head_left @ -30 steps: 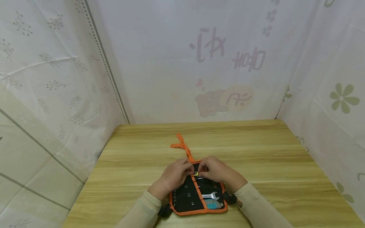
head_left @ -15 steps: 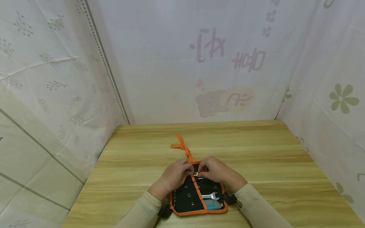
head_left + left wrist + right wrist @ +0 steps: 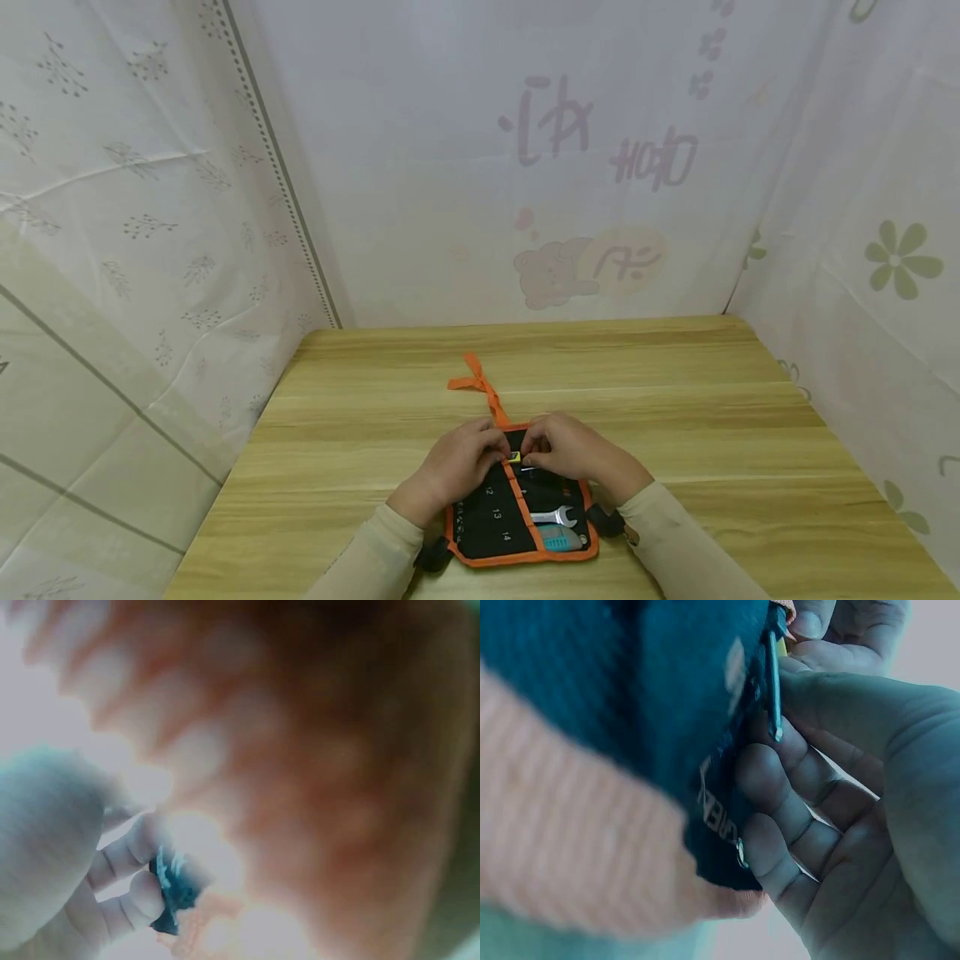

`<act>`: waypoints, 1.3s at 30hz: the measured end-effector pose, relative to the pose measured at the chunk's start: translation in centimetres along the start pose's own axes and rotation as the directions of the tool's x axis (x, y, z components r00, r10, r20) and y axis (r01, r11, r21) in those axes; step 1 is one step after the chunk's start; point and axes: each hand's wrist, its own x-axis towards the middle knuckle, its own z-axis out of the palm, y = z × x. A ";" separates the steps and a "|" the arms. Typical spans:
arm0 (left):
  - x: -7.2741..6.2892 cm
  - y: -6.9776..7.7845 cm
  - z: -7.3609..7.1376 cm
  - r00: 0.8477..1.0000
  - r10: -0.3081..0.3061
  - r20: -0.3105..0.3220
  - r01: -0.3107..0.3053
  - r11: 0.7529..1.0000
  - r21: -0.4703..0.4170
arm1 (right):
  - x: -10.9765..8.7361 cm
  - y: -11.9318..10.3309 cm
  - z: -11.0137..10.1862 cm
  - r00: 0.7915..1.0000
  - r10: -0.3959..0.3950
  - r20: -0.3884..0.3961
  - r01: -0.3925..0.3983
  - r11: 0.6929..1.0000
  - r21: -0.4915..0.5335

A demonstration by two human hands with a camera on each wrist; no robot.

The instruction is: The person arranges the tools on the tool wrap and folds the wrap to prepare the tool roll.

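A black tool pouch (image 3: 489, 533) with orange trim lies unrolled on the table. My left hand (image 3: 463, 454) pinches its orange middle band near the far end. In the left wrist view, that hand's fingertips (image 3: 146, 896) touch dark fabric beside orange edging. My right hand (image 3: 568, 450) pinches the right end of a small yellow-and-black item (image 3: 514, 457) between the two hands; its kind is unclear. A thin metal shaft with a flat tip (image 3: 775, 697) sticks out beside the right thumb. An open-end wrench (image 3: 555, 516) and a teal-handled tool (image 3: 558, 537) sit in the right-hand pockets.
An orange tie strap (image 3: 487, 392) stretches from the pouch's far edge across the wooden table (image 3: 637, 375). Patterned white cloth (image 3: 420, 167) hangs behind and at both sides. Dark wrist-worn devices (image 3: 605, 522) sit beside the pouch's edges.
Both hands stay almost in place. The yellow item has turned slightly, so more of its yellow face shows. The right fingertips have shifted a little to the right.
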 end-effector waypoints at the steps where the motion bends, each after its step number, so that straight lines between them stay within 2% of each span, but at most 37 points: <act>1: 0.0 0.0 -0.1 1.000 -0.007 0.003 0.007 1.000 -0.003 | 0.0 0.0 -0.1 1.000 0.003 0.003 -0.003 1.000 -0.005; 9: 0.1 0.0 -0.7 0.996 -0.074 0.045 0.077 0.996 -0.048 | -0.1 0.1 -0.2 1.000 0.017 0.011 -0.016 1.000 -0.025; 15: -0.2 -0.1 -1.2 0.996 -0.070 0.053 0.070 0.997 -0.010 | -0.6 0.2 -0.2 1.000 0.029 -0.005 -0.030 0.996 -0.085; 19: -1.0 0.0 -1.7 0.994 -0.085 0.070 0.084 0.996 0.006 | -1.4 0.2 -0.6 0.999 0.049 -0.015 -0.051 0.991 -0.126; 23: -1.9 0.2 -2.4 0.989 -0.117 0.088 0.119 0.993 -0.013 | -2.4 0.3 -1.0 0.998 0.049 -0.027 -0.053 0.986 -0.155; 30: -3.5 0.6 -3.4 0.985 -0.138 0.104 0.142 0.989 -0.037 | -4.1 0.3 -1.4 0.999 0.045 -0.027 -0.049 0.986 -0.156; 36: -4.9 0.8 -4.0 0.965 -0.194 0.178 0.205 0.978 -0.043 | -5.9 0.2 -1.6 0.998 0.053 -0.024 -0.056 0.989 -0.137; 39: -5.7 0.7 -4.1 0.956 -0.198 0.218 0.215 0.975 -0.057 | -6.7 0.2 -1.6 0.998 0.068 0.000 -0.068 0.991 -0.120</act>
